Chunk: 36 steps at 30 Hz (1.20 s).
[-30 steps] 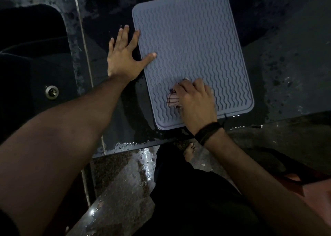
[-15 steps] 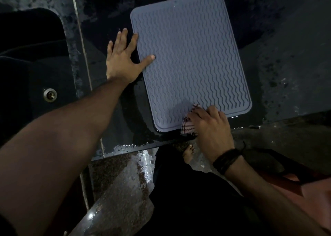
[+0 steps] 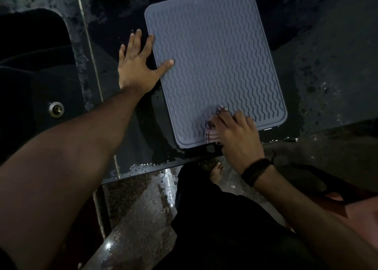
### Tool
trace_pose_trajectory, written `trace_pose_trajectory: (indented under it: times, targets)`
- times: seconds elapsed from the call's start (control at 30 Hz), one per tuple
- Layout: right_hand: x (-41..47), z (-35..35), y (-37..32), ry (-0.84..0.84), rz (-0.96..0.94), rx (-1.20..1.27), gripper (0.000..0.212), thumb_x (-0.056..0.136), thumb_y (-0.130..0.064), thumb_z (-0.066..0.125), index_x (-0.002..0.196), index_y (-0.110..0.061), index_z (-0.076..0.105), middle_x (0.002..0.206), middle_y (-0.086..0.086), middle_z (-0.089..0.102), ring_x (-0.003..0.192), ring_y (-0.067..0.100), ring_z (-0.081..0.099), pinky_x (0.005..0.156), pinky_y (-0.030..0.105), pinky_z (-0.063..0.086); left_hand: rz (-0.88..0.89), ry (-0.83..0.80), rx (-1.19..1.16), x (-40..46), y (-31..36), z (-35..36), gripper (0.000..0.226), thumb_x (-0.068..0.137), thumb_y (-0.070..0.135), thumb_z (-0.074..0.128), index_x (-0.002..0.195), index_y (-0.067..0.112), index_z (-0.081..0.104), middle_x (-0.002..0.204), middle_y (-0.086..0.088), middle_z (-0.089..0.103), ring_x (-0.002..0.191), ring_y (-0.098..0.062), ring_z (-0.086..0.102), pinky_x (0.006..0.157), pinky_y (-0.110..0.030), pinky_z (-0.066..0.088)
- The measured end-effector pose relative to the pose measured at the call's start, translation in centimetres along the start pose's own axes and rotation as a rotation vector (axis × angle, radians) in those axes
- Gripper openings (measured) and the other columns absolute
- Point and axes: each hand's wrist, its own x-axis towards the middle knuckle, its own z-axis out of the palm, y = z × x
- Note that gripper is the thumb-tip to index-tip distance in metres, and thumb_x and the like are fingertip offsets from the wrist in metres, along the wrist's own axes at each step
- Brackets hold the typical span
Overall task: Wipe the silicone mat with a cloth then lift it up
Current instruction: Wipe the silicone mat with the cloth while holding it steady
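- One silicone mat [image 3: 214, 65], grey-blue with rounded corners and rows of wavy ridges, lies flat on the dark wet desk [image 3: 327, 75], its near edge close to the desk's front edge.
- One cloth [image 3: 211, 131], pale with dark stitched lines, sits bunched on the mat's near edge.
- Two hands: the left hand [image 3: 139, 65] has a spread grip, thumb pressed on the mat's left edge and fingers on the desk; the right hand [image 3: 237, 134] has its grip curled over the cloth.
- One black wristband [image 3: 256, 170] circles the right wrist.
- Most of the cloth is hidden under the right hand, and motion blur smears its pattern.
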Motion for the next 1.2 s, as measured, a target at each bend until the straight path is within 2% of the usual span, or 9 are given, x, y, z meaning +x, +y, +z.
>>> trace_pose_trajectory:
  times: [0.17,0.4,0.57,0.67,0.8,0.93,1.03,1.13,1.2]
  targets:
    - [-1.7,-0.7,0.9,-0.093,0.009,0.006,0.046,0.08,-0.011,0.062,0.124,-0.023,0.056,0.131,-0.002,0.054,0.113,0.025,0.044,0.091,0.04,0.04,0.011,0.008,-0.012,0.1,-0.2,0.2,0.097,0.085,0.091,0.033,0.163,0.034,0.017,0.172,-0.001,0.004,0.158,-0.017,-0.001,0.128,-0.044,-0.001]
    - [5.4,-2.8,-1.9,0.122,0.018,0.178,0.051,0.077,-0.019,0.07,0.125,-0.018,0.056,0.132,0.005,0.055,0.12,0.029,0.043,0.098,0.045,0.039,0.016,0.021,0.007,0.3,-0.5,0.6,0.097,0.085,0.093,0.03,0.163,0.036,0.016,0.172,-0.001,0.006,0.158,-0.017,0.001,0.128,-0.045,0.0]
    - [8.5,-1.4,-2.7,0.034,-0.032,0.049,0.05,0.084,-0.017,0.06,0.133,-0.013,0.05,0.141,0.01,0.047,0.128,0.034,0.036,0.104,0.048,0.033,0.007,0.025,0.018,0.3,-0.4,0.7,0.097,0.085,0.093,0.029,0.163,0.037,0.016,0.172,-0.001,0.006,0.158,-0.017,0.001,0.128,-0.045,0.0]
    - [6.0,-0.6,-2.2,0.032,-0.053,0.014,0.05,0.083,-0.017,0.056,0.133,-0.016,0.05,0.142,0.009,0.045,0.126,0.033,0.038,0.104,0.049,0.032,0.003,0.028,0.02,0.3,-0.3,0.6,0.097,0.085,0.093,0.03,0.163,0.036,0.017,0.172,-0.001,0.006,0.158,-0.018,0.002,0.128,-0.044,0.001]
    - [2.1,-0.8,-1.5,-0.057,-0.056,0.007,0.059,0.077,-0.011,0.036,0.133,-0.019,0.049,0.142,0.006,0.044,0.124,0.032,0.039,0.104,0.049,0.033,-0.007,0.007,0.016,0.2,-0.1,0.3,0.097,0.085,0.092,0.03,0.163,0.036,0.015,0.172,0.0,0.004,0.158,-0.016,-0.001,0.128,-0.043,-0.002]
    - [0.8,-1.4,-0.9,-0.098,-0.064,0.024,0.052,0.079,-0.008,0.046,0.128,-0.022,0.053,0.135,0.0,0.051,0.119,0.028,0.041,0.095,0.04,0.034,-0.004,0.019,0.012,0.2,-0.2,0.4,0.098,0.085,0.093,0.029,0.163,0.035,0.017,0.172,-0.001,0.005,0.158,-0.017,0.0,0.128,-0.044,0.0]
    - [2.4,-2.4,-1.2,-0.042,-0.041,0.072,0.041,0.081,-0.013,0.055,0.12,-0.021,0.059,0.128,0.001,0.057,0.118,0.028,0.043,0.094,0.041,0.037,0.0,0.025,0.007,0.2,-0.3,0.5,0.098,0.085,0.093,0.03,0.163,0.035,0.018,0.172,-0.001,0.006,0.158,-0.017,0.001,0.128,-0.045,0.001]
    - [5.6,-2.9,-2.4,0.044,-0.047,0.123,0.047,0.076,-0.019,0.067,0.123,-0.018,0.059,0.127,0.005,0.058,0.119,0.03,0.044,0.097,0.046,0.039,0.0,0.025,0.013,0.3,-0.4,0.6,0.097,0.085,0.093,0.03,0.163,0.036,0.017,0.172,0.0,0.006,0.158,-0.017,0.001,0.128,-0.044,0.001]
    - [7.6,-2.8,-3.4,0.031,-0.083,0.098,0.051,0.077,-0.021,0.069,0.126,-0.018,0.056,0.131,0.006,0.055,0.122,0.03,0.041,0.099,0.045,0.036,0.0,0.023,0.02,0.3,-0.3,0.7,0.098,0.085,0.093,0.029,0.163,0.036,0.016,0.172,0.0,0.006,0.158,-0.017,0.001,0.128,-0.044,0.001]
